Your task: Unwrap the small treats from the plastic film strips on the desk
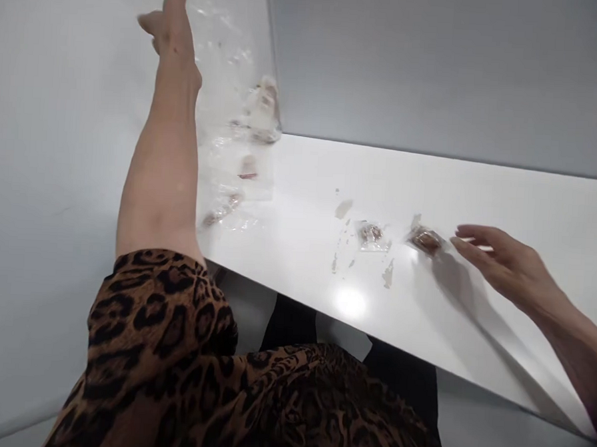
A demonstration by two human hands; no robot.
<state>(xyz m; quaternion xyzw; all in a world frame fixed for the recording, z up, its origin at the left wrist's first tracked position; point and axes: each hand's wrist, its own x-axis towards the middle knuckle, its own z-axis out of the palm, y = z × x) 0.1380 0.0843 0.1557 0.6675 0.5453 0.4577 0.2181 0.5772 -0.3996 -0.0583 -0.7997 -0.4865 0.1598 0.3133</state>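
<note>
At the right, my right hand (509, 261) is over the table with thumb and fingers apart. Its fingertips are close to a small clear packet with something brown inside (426, 241); whether they touch its edge I cannot tell. Left of that packet lies a second small clear packet with brownish contents (372, 235). My left arm stretches far forward, and my left hand (172, 17) is at the upper left, thumb out to the side. The top edge of the view cuts off part of its fingers, and I see nothing held in it.
Clear plastic packets (249, 167) and crumpled clear plastic (227, 53) lie along the left end of the white table (297, 250). A grey panel (436, 70) rises behind it. Greyish marks dot the tabletop. Leopard-print clothing (289, 410) shows below the table's near edge.
</note>
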